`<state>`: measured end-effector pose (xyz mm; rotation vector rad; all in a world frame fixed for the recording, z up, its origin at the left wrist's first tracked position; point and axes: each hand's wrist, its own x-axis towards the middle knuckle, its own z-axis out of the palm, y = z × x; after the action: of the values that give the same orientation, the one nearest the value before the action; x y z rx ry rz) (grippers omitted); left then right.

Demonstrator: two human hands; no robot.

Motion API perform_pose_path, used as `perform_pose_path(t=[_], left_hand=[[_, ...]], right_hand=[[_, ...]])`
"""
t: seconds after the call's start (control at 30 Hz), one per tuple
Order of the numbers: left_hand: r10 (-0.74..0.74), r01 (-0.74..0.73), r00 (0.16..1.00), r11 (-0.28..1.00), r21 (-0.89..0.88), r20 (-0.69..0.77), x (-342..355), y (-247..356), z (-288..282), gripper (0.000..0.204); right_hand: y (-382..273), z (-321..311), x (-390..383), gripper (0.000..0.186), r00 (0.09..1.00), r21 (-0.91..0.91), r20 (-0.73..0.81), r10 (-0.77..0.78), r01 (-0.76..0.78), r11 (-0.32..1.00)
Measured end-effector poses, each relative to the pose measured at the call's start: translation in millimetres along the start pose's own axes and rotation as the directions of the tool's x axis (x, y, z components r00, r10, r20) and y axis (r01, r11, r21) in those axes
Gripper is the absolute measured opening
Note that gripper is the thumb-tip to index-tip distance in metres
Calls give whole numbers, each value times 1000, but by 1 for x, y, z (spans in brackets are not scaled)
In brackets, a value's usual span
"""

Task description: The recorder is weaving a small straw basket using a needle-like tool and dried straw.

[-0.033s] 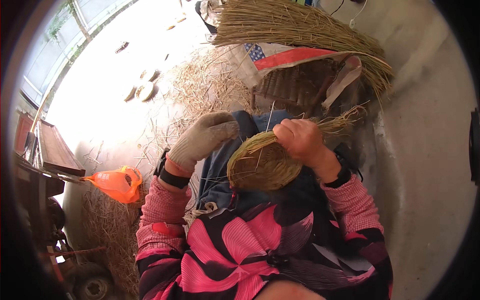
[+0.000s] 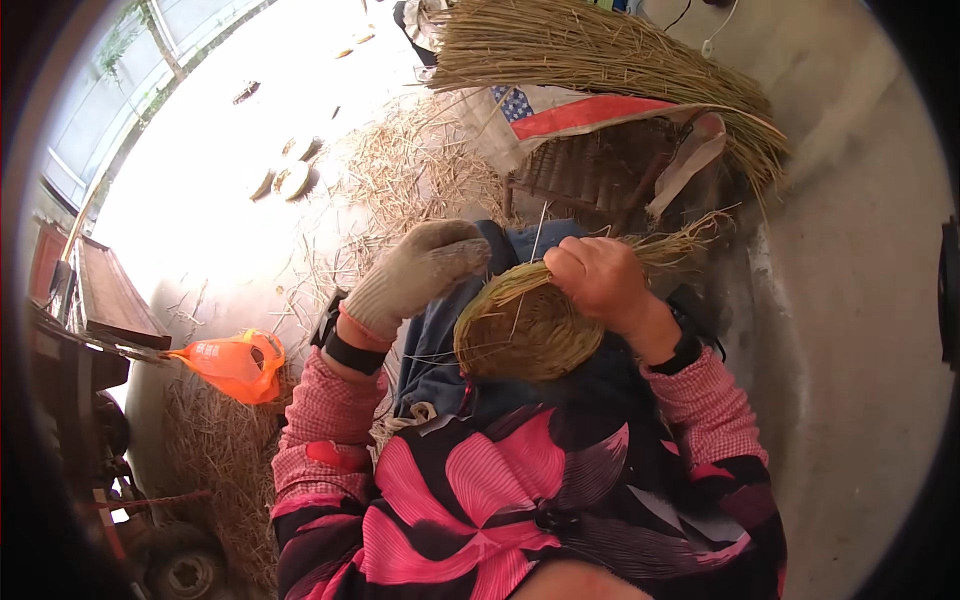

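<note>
A round coiled straw basket (image 2: 530,335) lies tilted on my lap, its hollow side toward me. My bare right hand (image 2: 597,275) is closed round its far right rim, where a bundle of loose straw ends (image 2: 685,243) sticks out to the right. A thin, pale, needle-like spike (image 2: 541,230) stands up from the rim beside my right thumb. My left hand (image 2: 432,268), in a grey knit glove, hovers left of the rim, apart from it. Its fingers are curled and pressed together; whatever they may hold is hidden. Thin strands cross the basket's opening and its left side.
Beyond my knees, a large straw bundle (image 2: 600,60) rests over a striped sack cloth (image 2: 590,110) and a slatted wooden seat (image 2: 580,165). Loose straw (image 2: 410,160) litters the floor. An orange plastic bag (image 2: 235,365) hangs at left, above a wheel (image 2: 188,572).
My gloved left hand has shifted slightly right, toward the basket. The right hand and the basket stay nearly where they were.
</note>
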<state>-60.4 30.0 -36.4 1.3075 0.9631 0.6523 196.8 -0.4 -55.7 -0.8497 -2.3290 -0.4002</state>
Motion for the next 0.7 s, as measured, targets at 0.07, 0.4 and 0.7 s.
perform_pose_path(t=[0.07, 0.4, 0.7], left_hand=[[408, -406, 907, 771, 491, 110, 16, -18, -8, 28], [341, -355, 921, 529, 771, 190, -49, 19, 51, 31], [140, -292, 954, 254, 922, 264, -48, -19, 62, 44]], right_hand=[[-4, 2, 7, 12, 1000, 45, 16, -21, 20, 999], [9, 24, -5, 17, 987, 80, 115, 115, -125, 989], [-3, 28, -2, 37, 980, -11, 26, 196, -195, 981]])
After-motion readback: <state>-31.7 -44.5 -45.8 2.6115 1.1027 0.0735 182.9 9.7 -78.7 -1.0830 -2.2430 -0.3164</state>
